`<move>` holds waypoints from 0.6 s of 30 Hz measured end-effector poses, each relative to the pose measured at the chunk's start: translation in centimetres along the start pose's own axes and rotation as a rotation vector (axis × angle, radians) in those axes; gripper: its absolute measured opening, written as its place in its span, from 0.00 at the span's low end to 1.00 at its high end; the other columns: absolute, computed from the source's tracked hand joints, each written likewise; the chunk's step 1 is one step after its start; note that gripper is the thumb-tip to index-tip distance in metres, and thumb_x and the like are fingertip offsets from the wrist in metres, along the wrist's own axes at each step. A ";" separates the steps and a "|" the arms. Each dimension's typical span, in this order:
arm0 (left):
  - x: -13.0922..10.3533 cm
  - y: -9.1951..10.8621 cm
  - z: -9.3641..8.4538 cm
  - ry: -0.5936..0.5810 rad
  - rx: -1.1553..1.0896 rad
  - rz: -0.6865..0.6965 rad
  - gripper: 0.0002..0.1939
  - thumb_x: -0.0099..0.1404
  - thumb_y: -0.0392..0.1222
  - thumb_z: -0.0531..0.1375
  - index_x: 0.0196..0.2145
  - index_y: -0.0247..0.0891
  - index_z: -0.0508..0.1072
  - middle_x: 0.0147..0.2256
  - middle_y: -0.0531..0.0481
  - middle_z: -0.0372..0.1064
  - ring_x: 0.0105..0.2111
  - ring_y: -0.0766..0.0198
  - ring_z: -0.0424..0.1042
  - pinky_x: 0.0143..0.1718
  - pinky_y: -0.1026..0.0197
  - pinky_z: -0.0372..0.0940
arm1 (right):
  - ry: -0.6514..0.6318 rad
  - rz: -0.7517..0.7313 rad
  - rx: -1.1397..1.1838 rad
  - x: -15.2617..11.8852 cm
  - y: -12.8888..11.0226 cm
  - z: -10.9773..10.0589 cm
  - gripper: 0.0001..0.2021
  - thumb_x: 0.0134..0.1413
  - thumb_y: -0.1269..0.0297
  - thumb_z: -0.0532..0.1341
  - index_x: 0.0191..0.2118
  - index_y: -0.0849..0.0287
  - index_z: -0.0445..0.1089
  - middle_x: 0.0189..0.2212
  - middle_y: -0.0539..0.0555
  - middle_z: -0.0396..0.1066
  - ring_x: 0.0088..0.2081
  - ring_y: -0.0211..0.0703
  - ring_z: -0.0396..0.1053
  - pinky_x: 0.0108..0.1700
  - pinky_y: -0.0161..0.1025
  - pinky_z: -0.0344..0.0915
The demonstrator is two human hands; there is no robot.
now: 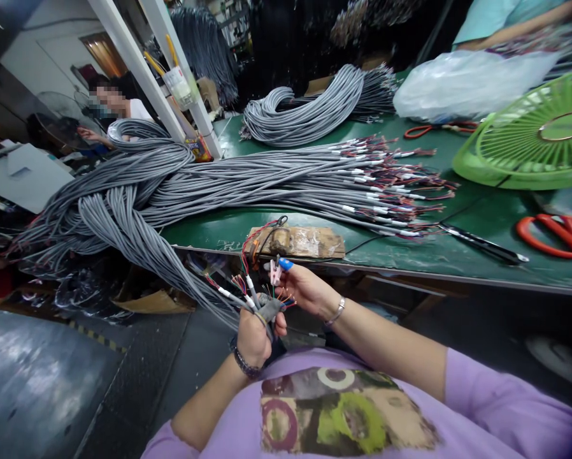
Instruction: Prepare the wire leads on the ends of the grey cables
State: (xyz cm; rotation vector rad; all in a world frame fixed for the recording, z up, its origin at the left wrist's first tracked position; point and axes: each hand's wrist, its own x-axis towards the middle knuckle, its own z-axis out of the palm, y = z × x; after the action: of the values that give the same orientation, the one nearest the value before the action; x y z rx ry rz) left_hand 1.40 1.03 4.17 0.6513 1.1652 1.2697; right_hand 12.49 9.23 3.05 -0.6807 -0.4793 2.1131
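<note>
The left hand [253, 336] is raised in front of the chest, forearm angled up from the lower left, a dark bracelet at the wrist, its fingers [269, 310] closed in a fist. The right hand [305, 288] reaches in from the right, wrist bent, a silver bracelet on it, taped fingertips pinched together just above the left.

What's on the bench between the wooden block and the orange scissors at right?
A black-handled tool lies on the green bench between the wooden block and the orange scissors; head view.
</note>
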 end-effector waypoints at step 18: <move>0.5 0.0 0.8 0.125 -0.070 0.036 0.17 0.49 0.52 0.66 0.25 0.37 0.66 0.15 0.56 0.65 0.13 0.72 0.62 0.15 0.70 0.55 | 0.024 -0.080 -0.081 0.8 1.2 0.3 0.22 0.48 0.42 0.60 0.26 0.60 0.71 0.22 0.52 0.70 0.23 0.36 0.62 0.27 0.35 0.61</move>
State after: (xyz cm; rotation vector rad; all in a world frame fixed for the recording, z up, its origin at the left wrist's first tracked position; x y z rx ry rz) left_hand 2.04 1.72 4.28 0.5497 1.2104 1.3915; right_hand 11.15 9.23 2.43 -0.7200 -0.5723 2.0170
